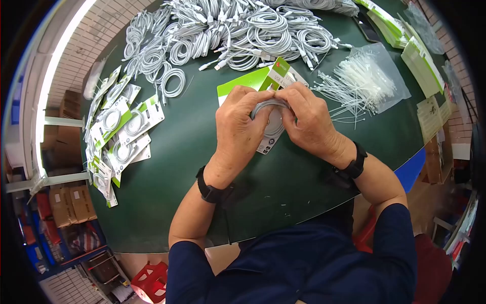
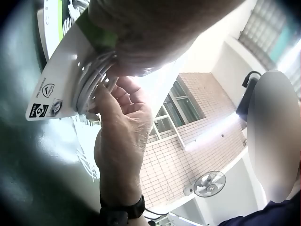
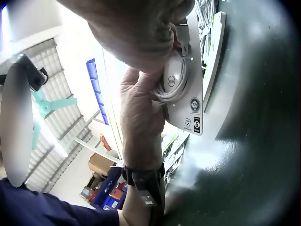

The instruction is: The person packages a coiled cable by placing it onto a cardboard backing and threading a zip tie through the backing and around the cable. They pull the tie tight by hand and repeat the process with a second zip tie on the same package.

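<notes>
A coiled light-grey USB cable lies against a white and green packaging card, held up over the table between both hands. My left hand grips the coil from the left, its thumb along the loops. From the other side my right hand pinches the coil near the card's top, fingertips meeting those of the left. The right wrist view shows a plug at the coil's upper end. In the left wrist view, the right hand's thumb and fingers close on the cable loops. The fingers partly hide the card's upper part.
Behind the hands lies another green card. A big heap of coiled cables covers the table's far side. Carded cables pile up at left. White zip ties spill from a plastic bag at right, near stacked green cards.
</notes>
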Available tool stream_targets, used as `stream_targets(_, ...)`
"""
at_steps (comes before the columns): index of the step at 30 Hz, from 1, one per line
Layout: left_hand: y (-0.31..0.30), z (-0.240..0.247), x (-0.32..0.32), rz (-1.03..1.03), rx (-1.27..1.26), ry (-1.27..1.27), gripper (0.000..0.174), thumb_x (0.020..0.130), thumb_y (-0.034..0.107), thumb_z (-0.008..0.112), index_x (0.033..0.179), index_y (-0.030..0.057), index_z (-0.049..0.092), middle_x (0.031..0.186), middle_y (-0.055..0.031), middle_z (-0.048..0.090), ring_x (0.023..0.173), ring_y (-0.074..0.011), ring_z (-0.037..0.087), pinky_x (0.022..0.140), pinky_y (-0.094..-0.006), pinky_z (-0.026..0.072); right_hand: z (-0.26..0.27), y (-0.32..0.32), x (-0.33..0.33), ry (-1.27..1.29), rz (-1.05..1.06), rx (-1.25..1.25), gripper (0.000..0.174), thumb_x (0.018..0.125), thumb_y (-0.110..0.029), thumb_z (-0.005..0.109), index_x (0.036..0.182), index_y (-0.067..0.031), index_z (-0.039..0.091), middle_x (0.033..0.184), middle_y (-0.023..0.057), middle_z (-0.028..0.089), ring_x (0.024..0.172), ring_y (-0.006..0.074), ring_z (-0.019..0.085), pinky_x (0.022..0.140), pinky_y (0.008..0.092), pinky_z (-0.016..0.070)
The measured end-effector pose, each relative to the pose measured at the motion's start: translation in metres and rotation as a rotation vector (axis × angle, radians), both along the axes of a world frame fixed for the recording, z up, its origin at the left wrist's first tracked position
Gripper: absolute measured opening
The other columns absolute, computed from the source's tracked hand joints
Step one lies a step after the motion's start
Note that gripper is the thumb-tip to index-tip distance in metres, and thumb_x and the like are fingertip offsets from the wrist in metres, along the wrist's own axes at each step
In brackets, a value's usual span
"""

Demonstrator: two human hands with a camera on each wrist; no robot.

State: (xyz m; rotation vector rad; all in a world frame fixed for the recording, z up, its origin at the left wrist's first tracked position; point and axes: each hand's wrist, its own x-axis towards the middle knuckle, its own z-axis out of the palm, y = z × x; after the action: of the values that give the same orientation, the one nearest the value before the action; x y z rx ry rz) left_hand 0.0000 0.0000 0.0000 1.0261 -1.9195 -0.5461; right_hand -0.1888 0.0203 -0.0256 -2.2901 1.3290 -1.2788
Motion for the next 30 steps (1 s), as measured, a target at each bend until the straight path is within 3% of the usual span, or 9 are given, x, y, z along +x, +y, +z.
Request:
stream_targets(2, -0.004, 0.004, 0.004, -0.008, -0.037, -0.042, 0.027, 0.082, -0.002, 0.079, 0.108, 0.0045, 0.079, 0.100, -0.0105, 0.070, 0.085, -0.0227, 0.067, 0.072, -0.0336, 0.0528, -0.001, -0.004, 0.004, 0.016, 0.011, -0.036, 0.046, 0.078, -0.004, 0.078, 0.121, -0.0072, 0.063, 0.107, 0.0110, 0.066, 0.097, 0.0356, 0.065, 0.087, 0.0479, 0.0497)
stream_targets(8, -0.001, 0.001, -0.001, 0.030, -0.055, -0.069, 0.025, 0.084, -0.002, 0.079, 0.108, 0.0057, 0.077, 0.094, -0.0107, 0.066, 0.084, -0.0261, 0.066, 0.072, -0.0361, 0.0526, 0.019, -0.003, -0.008, 0.205, -0.036, -0.236, 0.032, 0.080, -0.006, 0.077, 0.111, -0.0055, 0.068, 0.099, 0.0075, 0.067, 0.091, 0.0288, 0.064, 0.080, 0.0426, 0.0479)
stream_targets(16, 0.005, -0.002, -0.007, 0.010, -0.089, -0.047, 0.025, 0.084, -0.002, 0.078, 0.108, 0.0060, 0.073, 0.093, -0.0112, 0.063, 0.085, -0.0302, 0.065, 0.074, -0.0392, 0.0533, 0.011, -0.005, -0.004, 0.221, -0.035, -0.296, 0.017, 0.083, -0.002, 0.072, 0.099, -0.0018, 0.065, 0.090, 0.0095, 0.064, 0.086, 0.0308, 0.062, 0.077, 0.0424, 0.0479)
stream_targets(21, 0.000, -0.001, -0.001, -0.026, -0.137, -0.040, 0.027, 0.085, -0.001, 0.076, 0.109, 0.0091, 0.070, 0.096, -0.0119, 0.064, 0.083, -0.0324, 0.068, 0.070, -0.0418, 0.0565, 0.006, -0.007, -0.005, 0.071, 0.002, -0.261, 0.026, 0.081, 0.005, 0.075, 0.104, -0.0025, 0.065, 0.095, 0.0112, 0.066, 0.085, 0.0321, 0.064, 0.075, 0.0427, 0.0513)
stream_targets(28, -0.001, 0.015, 0.004, -0.024, 0.058, 0.030, 0.029, 0.080, -0.005, 0.076, 0.108, 0.0003, 0.072, 0.107, -0.0134, 0.071, 0.092, -0.0272, 0.074, 0.081, -0.0364, 0.0584, 0.016, -0.006, -0.015, -0.161, 0.095, -0.074, 0.040, 0.082, 0.004, 0.078, 0.119, -0.0024, 0.066, 0.104, 0.0133, 0.071, 0.092, 0.0281, 0.071, 0.079, 0.0381, 0.0582)
stream_targets(30, -0.004, 0.016, 0.007, -0.036, 0.083, 0.011, 0.028, 0.079, -0.004, 0.076, 0.107, -0.0009, 0.072, 0.107, -0.0146, 0.074, 0.092, -0.0272, 0.075, 0.082, -0.0362, 0.0594, 0.025, -0.008, -0.022, -0.162, 0.074, -0.160, 0.042, 0.083, 0.002, 0.079, 0.122, -0.0023, 0.065, 0.106, 0.0137, 0.071, 0.094, 0.0273, 0.071, 0.081, 0.0377, 0.0585)
